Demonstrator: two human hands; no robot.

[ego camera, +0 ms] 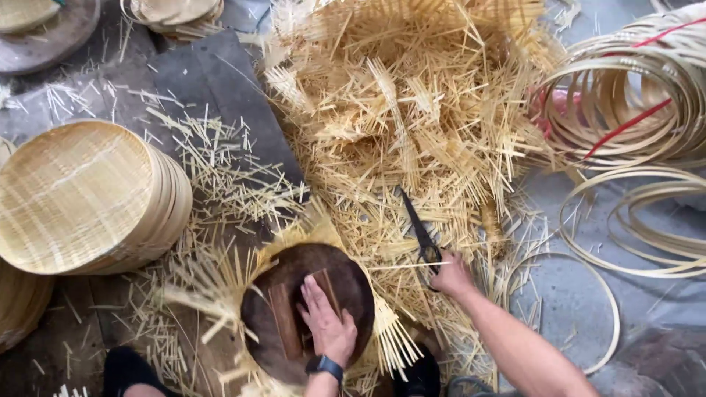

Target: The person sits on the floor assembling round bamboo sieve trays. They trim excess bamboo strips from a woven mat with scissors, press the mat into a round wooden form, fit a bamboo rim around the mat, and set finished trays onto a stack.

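Bamboo offcuts littered the floor (581,309); my left hand (326,323) pressed flat on the round wooden mould (272,294) over the woven mat; my right hand (450,276) gripped the scissors (421,234), so trimming seemingly came next, needing the blades brought to the splayed ends

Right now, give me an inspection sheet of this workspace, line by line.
Surface: grey floor, partly covered by a dark mat.
Job's things: round dark wooden mould pressed on woven bamboo with splayed strip ends; black scissors.
Clutter: big heap of bamboo offcuts; loose splinters everywhere.
Grippers: left hand flat on the mould, smartwatch on its wrist; right hand at the scissors' handles.
Cables: nothing seen.
Surroundings: stack of finished woven trays to one side; coiled bamboo hoops, some tied with red cord, and loose hoops to the other.
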